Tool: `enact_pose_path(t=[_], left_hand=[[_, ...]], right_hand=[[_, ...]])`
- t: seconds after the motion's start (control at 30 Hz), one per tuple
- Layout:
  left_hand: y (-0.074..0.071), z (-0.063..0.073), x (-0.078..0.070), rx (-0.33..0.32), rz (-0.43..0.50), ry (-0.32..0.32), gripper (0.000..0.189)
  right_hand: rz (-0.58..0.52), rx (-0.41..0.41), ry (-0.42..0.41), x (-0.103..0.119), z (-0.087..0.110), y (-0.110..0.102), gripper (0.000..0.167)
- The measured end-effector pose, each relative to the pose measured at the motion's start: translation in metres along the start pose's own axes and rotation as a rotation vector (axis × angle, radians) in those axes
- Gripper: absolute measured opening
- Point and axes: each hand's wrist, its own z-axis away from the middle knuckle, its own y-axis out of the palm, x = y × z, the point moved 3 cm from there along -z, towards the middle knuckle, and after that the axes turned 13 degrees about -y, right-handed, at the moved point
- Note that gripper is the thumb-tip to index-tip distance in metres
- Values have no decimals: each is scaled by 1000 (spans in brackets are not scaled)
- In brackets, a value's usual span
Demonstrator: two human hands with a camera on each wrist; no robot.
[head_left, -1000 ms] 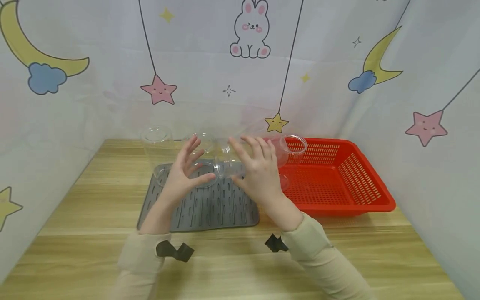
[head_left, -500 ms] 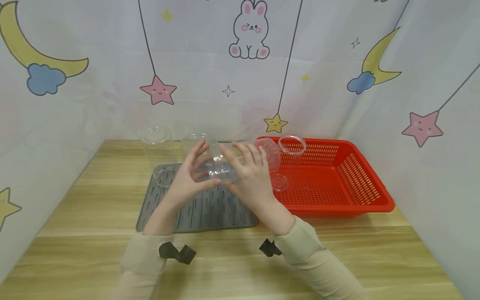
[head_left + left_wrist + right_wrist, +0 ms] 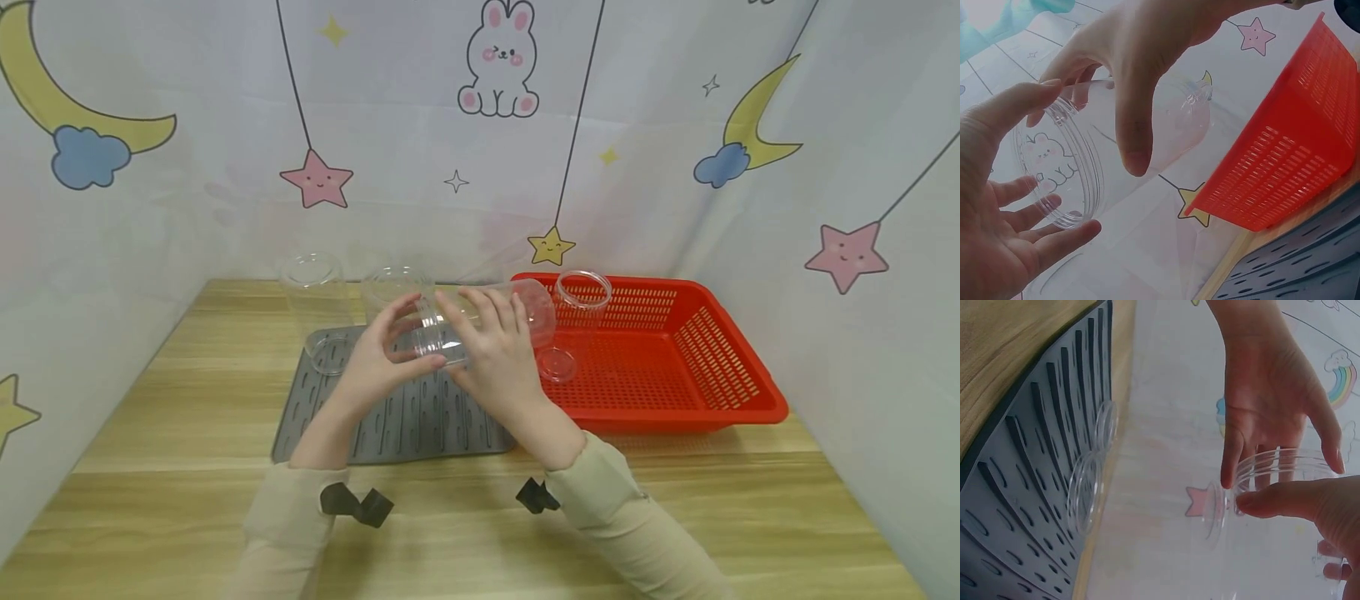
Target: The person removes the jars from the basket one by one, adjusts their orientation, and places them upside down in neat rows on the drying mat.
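A clear plastic jar is being held on its side near the centre of the head view, raised above a grey ribbed drying mat; its ringed rim is being pointed toward the left of the frame and its base toward the right; whether a lid is being carried on that rim cannot be told. The rim end is being cupped by the left hand, its thumb and fingers being spread wide and bent around the edge; the body, just beside the rim, is being gripped by the right hand, which is being kept open only to the jar's width, its thumb being set against the near side and its fingers being curved over the top.

At the left of centre, a leftmost jar is being supported upright by the mat; a second clear jar is being partly hidden behind the left hand. At the right of the frame, a red perforated basket is being borne by the wood-grain table; another clear jar is being contained at its left end. Across the top, a white cloth backdrop is being shown with printed stars, moons and a rabbit.
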Motion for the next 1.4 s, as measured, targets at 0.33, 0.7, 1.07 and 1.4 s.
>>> enact_pose_path(t=[0.33, 0.7, 1.07, 1.4], left_hand=[[-3, -1, -1, -18, 13, -17, 84], [-21, 4, -5, -99, 104, -11, 80], [-23, 5, -5, -87, 250, 106, 79], [-18, 2, -1, -56, 314, 165, 79]], right_hand=[[-76, -1, -42, -5, 2, 0, 95], [-228, -211, -54, -32, 16, -16, 93], [-782, -325, 509, -62, 38, -9, 94], [-1448, -480, 802, -65, 44, 13, 111]])
